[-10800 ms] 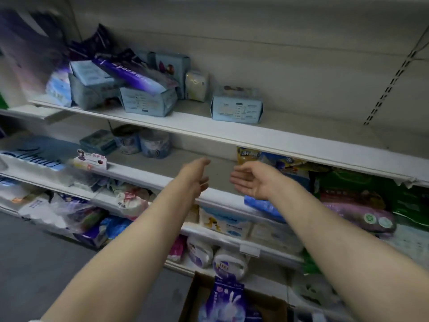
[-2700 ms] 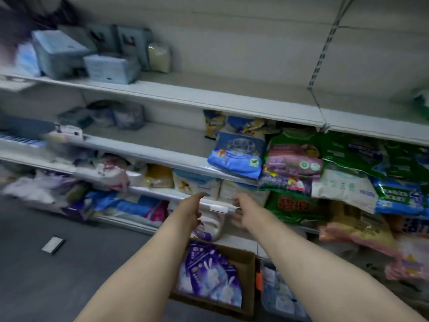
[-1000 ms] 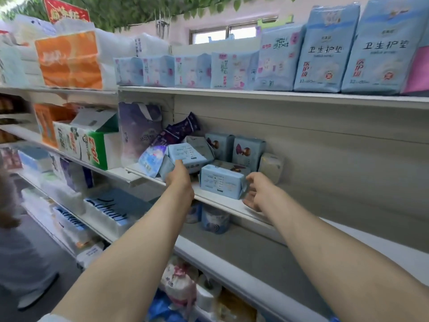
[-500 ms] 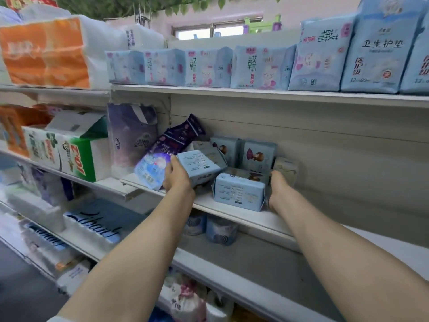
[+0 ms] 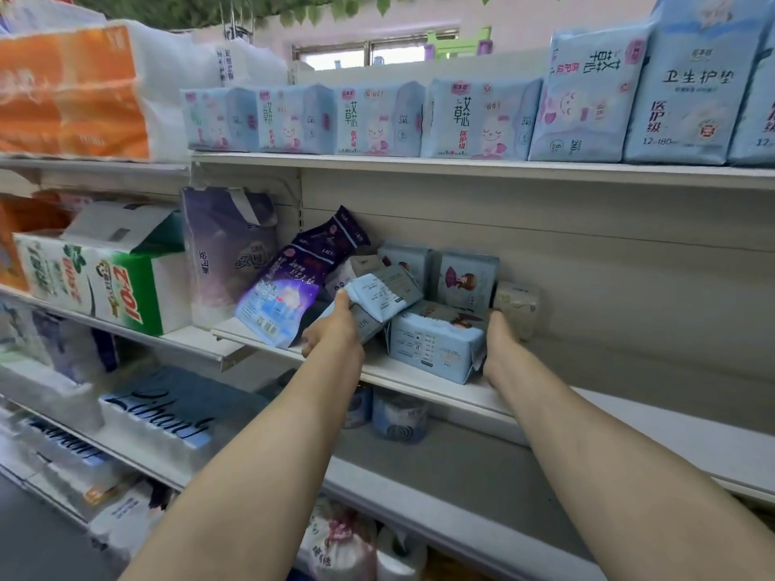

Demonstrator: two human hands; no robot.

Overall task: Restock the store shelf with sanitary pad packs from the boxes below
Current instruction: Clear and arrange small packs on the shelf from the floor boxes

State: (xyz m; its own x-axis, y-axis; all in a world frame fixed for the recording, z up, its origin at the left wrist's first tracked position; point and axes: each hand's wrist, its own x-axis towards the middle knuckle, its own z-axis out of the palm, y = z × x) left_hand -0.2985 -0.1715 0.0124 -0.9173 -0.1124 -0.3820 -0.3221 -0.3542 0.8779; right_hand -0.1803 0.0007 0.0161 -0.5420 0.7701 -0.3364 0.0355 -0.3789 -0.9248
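Note:
On the middle shelf (image 5: 423, 381) lies a light blue pad pack (image 5: 434, 345) on its side. My right hand (image 5: 497, 343) is against its right end, fingers hidden behind it. My left hand (image 5: 335, 329) grips another light blue pack (image 5: 383, 293), tilted and lifted over the pile. Behind stand two more blue packs (image 5: 465, 280) with a girl printed on them, and a small cream pack (image 5: 516, 306). A dark purple pack (image 5: 289, 283) leans to the left of my left hand. The boxes below are out of view.
The top shelf holds a row of light blue pad packs (image 5: 377, 119). Tissue packs (image 5: 96, 283) and a large purple bag (image 5: 226, 249) fill the left side. The middle shelf to the right of my right hand is bare. Lower shelves carry rolls (image 5: 398, 417) and tissue packs.
My left hand has lifted and tilted its blue pack over the pile. My right hand has slid down along the right end of the lying pack.

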